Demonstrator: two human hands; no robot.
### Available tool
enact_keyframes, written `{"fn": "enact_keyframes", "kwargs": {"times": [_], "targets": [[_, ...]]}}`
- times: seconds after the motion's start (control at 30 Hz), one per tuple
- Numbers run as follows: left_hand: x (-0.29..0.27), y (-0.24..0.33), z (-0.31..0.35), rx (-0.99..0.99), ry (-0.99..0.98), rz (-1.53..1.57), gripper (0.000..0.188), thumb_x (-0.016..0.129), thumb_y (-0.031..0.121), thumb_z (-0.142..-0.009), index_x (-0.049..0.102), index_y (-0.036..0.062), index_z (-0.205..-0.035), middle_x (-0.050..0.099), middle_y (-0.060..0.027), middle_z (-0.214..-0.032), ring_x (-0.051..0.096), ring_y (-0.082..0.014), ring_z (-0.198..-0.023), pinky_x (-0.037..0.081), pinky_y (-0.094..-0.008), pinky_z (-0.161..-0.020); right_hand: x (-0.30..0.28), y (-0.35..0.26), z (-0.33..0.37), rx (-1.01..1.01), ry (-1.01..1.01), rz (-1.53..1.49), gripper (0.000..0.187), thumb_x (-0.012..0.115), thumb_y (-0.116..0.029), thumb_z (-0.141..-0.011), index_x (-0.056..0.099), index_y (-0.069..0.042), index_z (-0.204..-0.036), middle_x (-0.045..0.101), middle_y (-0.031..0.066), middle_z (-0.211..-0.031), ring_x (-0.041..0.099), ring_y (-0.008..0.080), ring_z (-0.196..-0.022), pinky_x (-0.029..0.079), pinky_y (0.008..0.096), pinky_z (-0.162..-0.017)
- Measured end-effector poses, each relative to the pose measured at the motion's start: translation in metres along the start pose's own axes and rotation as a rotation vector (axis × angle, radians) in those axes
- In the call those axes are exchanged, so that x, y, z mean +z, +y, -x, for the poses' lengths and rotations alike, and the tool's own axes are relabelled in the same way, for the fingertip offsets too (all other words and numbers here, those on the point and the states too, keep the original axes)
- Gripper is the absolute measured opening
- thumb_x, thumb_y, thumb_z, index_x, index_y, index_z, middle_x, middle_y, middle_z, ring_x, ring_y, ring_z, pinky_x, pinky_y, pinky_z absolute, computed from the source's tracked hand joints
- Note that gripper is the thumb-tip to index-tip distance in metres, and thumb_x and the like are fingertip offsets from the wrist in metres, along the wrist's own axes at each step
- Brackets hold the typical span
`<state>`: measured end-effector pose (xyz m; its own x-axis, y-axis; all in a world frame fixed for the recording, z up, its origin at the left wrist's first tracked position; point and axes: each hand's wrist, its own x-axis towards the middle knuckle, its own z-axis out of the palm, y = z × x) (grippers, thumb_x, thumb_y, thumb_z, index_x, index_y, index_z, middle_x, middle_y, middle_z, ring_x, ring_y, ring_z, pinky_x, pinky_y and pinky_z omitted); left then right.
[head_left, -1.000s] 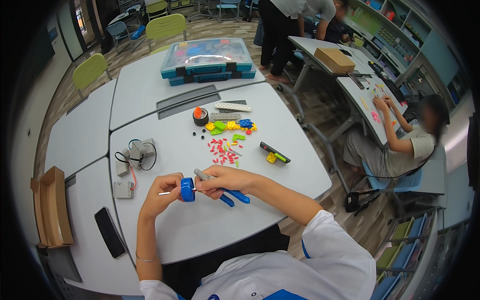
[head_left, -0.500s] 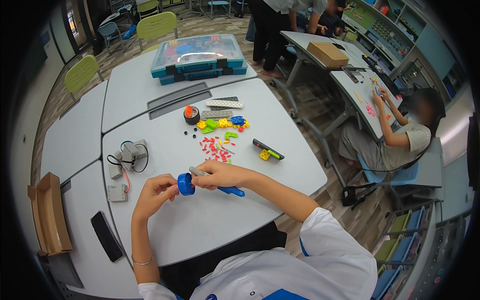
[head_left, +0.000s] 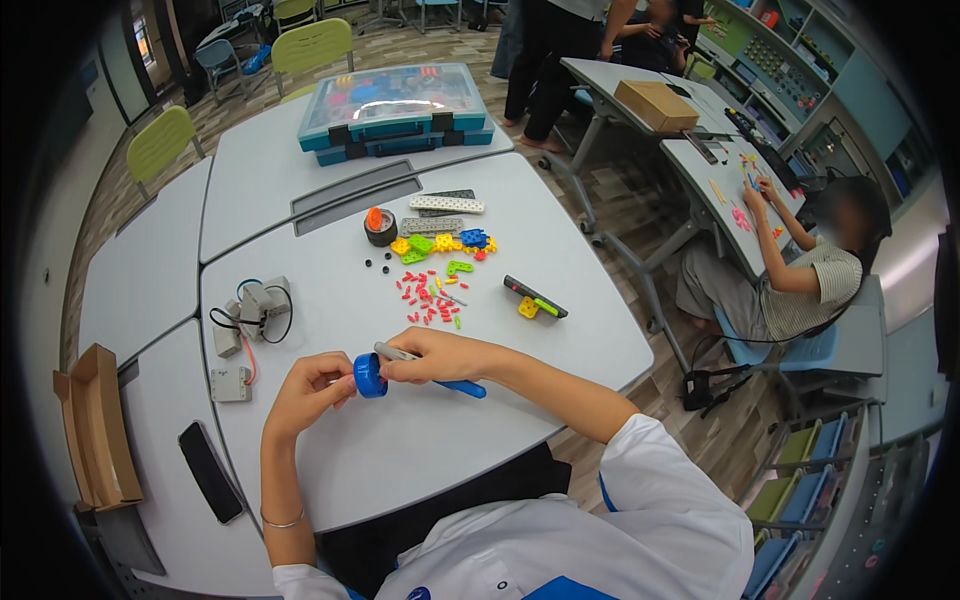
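Above the near part of the white table, my left hand (head_left: 308,388) pinches with its fingertips at the left side of a short, hollow blue wheel hub (head_left: 370,376). Against the hub's right side, my right hand (head_left: 428,354) is closed around a hand tool with a grey tip and a blue handle (head_left: 464,388). Fingers hide the middle of the tool and whatever lies inside the hub. Beyond my hands lie several small red connector pins (head_left: 428,300), with a few yellow and green ones.
Farther off are a black wheel (head_left: 380,228), coloured blocks (head_left: 418,248) and perforated beams (head_left: 446,204). A lidded parts case (head_left: 395,108) stands behind. Grey modules with cables (head_left: 262,305), a black phone (head_left: 210,472) and a cardboard box (head_left: 100,430) lie left. Someone sits right.
My hands and the blue hub have barely shifted, and the tool is still held against it. In the background, the standing person has moved slightly.
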<state>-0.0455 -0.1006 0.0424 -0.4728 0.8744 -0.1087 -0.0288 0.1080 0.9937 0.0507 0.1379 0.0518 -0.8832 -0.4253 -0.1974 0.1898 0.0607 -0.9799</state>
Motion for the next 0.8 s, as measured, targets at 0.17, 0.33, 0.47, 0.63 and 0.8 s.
{"fn": "enact_keyframes", "kwargs": {"times": [0.17,0.33,0.47,0.63,0.8], "targets": [[0.002,-0.001,0.0,-0.002,-0.006,0.006,0.015,0.068,0.012,-0.093,0.066,-0.0014,-0.086,0.058,-0.0019,-0.079,0.05,-0.0073,-0.064,0.04,-0.0225,-0.057,0.001,0.003,0.0,0.003,-0.005,0.004,0.026,0.059,-0.028,-0.097,0.056,-0.009,-0.08,0.04,-0.0051,-0.066,0.036,0.0064,-0.058,0.029,0.0261,-0.054],[0.007,-0.002,-0.003,-0.011,0.046,0.016,0.015,0.064,0.014,-0.096,0.065,0.0017,-0.089,0.058,-0.0006,-0.076,0.048,-0.0061,-0.062,0.037,-0.0213,-0.055,0.001,0.007,-0.002,-0.096,0.155,0.179,0.029,0.062,-0.032,-0.095,0.057,-0.006,-0.082,0.049,-0.0017,-0.068,0.045,0.01,-0.064,0.037,0.0286,-0.059],[0.012,0.003,-0.005,-0.052,0.117,-0.021,0.017,0.06,0.017,-0.1,0.065,0.0038,-0.092,0.058,0.0014,-0.073,0.047,-0.0047,-0.061,0.036,-0.0203,-0.054,-0.005,0.002,-0.008,-0.289,0.38,0.253,0.036,0.064,-0.042,-0.097,0.058,-0.008,-0.087,0.053,-0.0006,-0.074,0.048,0.0057,-0.071,0.037,0.0243,-0.057],[0.014,0.0,-0.004,-0.018,0.149,0.0,0.018,0.059,0.019,-0.101,0.066,0.0044,-0.094,0.058,0.0025,-0.072,0.047,-0.0037,-0.061,0.036,-0.0196,-0.054,-0.008,-0.014,0.002,0.043,0.097,-0.245,0.041,0.064,-0.04,-0.098,0.061,-0.008,-0.124,0.051,-0.0004,-0.077,0.041,0.0057,-0.055,0.031,0.023,-0.049],[0.014,0.002,-0.005,-0.032,0.101,-0.033,0.021,0.058,0.023,-0.101,0.068,0.0045,-0.096,0.057,0.0028,-0.072,0.046,-0.0037,-0.062,0.035,-0.0195,-0.054,-0.015,-0.01,0.001,0.065,0.05,-0.348,0.036,0.064,-0.03,-0.098,0.06,-0.007,-0.124,0.048,-0.002,-0.073,0.039,0.0047,-0.054,0.03,0.0221,-0.049]]}}
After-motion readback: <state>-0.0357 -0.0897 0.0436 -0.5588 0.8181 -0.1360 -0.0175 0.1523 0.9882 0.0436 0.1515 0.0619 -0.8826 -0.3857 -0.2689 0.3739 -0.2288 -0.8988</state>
